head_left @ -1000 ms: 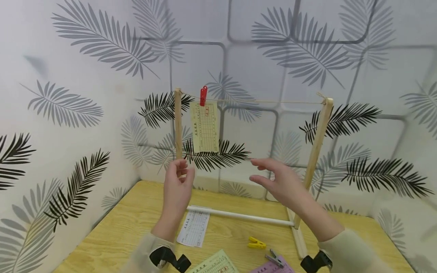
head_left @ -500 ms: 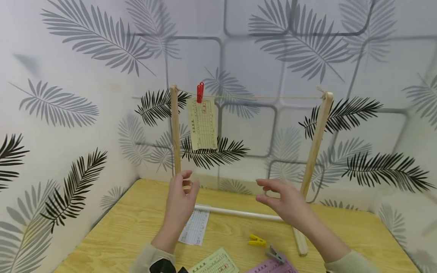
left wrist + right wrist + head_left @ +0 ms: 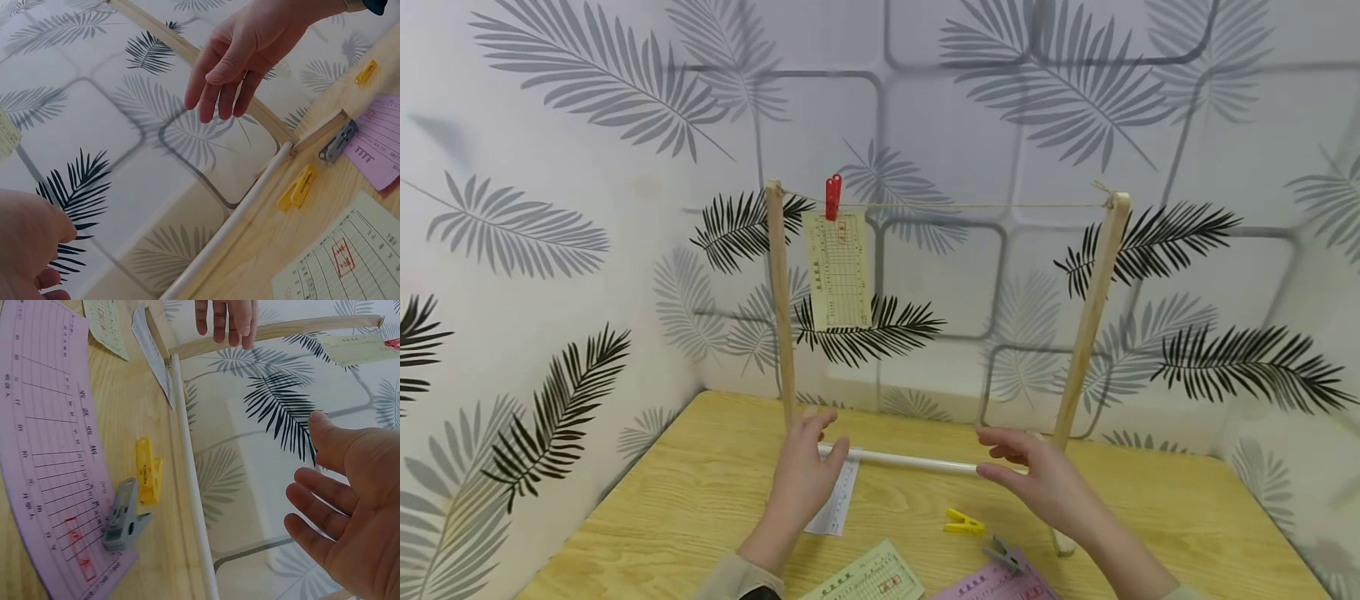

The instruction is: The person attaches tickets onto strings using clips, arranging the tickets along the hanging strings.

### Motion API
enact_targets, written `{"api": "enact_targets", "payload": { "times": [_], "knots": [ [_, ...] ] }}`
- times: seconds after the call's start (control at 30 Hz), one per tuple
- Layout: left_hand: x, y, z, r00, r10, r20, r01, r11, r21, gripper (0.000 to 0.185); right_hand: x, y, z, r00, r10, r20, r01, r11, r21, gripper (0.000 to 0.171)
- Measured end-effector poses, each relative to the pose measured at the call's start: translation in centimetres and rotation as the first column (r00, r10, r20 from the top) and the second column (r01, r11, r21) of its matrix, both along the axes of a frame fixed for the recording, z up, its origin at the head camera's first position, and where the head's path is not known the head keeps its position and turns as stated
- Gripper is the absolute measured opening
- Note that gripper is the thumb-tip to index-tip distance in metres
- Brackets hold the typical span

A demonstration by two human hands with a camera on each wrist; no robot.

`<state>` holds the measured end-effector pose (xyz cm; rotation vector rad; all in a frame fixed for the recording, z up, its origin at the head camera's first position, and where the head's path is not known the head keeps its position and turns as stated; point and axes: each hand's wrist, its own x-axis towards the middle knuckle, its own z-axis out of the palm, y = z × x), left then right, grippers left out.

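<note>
Both hands hover over the table, holding nothing. My left hand [image 3: 808, 471] has loosely bent fingers and is nearest the left post and the white crossbar [image 3: 917, 461]. On the other side, my right hand [image 3: 1037, 475] is in front of the crossbar's right end, thumb and fingers apart. A red clothespin [image 3: 832, 198] fixes a pale green paper slip [image 3: 840, 271] to the string [image 3: 985, 205]. On the table lie a yellow clothespin [image 3: 962, 522], a grey clothespin [image 3: 122, 519] on a purple slip [image 3: 53, 462], and another green slip [image 3: 350, 262].
Two wooden posts, left [image 3: 781, 308] and right [image 3: 1092, 325], carry the string. A white slip [image 3: 835, 504] lies partly behind my left hand. Another yellow clothespin [image 3: 367, 72] appears in the left wrist view. A leaf-patterned wall covering [image 3: 947, 125] rises behind the table [image 3: 647, 500].
Both hands have come down from around the lower posts to the crossbar's height, staying apart. The head view has shifted slightly. Slips and clothespins stay where they were.
</note>
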<state>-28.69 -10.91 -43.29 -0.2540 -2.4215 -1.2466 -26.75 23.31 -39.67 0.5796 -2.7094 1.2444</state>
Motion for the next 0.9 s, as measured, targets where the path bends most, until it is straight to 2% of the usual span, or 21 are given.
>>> {"api": "enact_targets", "payload": {
  "times": [0.27, 0.4, 0.57, 0.77, 0.9],
  "knots": [
    [-0.2, 0.1, -2.0, 0.998, 0.024, 0.061, -0.018, 0.996, -0.084, 0.042, 0.2, 0.5, -2.3, 0.995, 0.037, 0.091, -0.031, 0.997, -0.071, 0.050],
    [-0.5, 0.1, -3.0, 0.996, 0.018, 0.089, -0.007, 0.993, -0.116, 0.042, -0.1, 0.6, -3.6, 0.992, 0.065, 0.104, -0.056, 0.994, -0.090, 0.051],
    [-0.7, 0.1, -3.9, 0.996, 0.005, 0.088, 0.006, 0.992, -0.123, 0.042, -0.4, 0.8, -5.2, 0.988, 0.104, 0.118, -0.091, 0.990, -0.107, 0.051],
    [-0.7, 0.1, -4.6, 0.996, 0.013, 0.088, -0.001, 0.990, -0.140, 0.040, -0.5, 0.8, -6.5, 0.978, 0.115, 0.172, -0.094, 0.988, -0.123, 0.049],
    [-0.8, 0.1, -4.8, 0.996, 0.034, 0.086, -0.020, 0.987, -0.160, 0.039, -0.5, 0.6, -6.9, 0.977, 0.118, 0.176, -0.096, 0.987, -0.131, 0.050]
  ]
}}
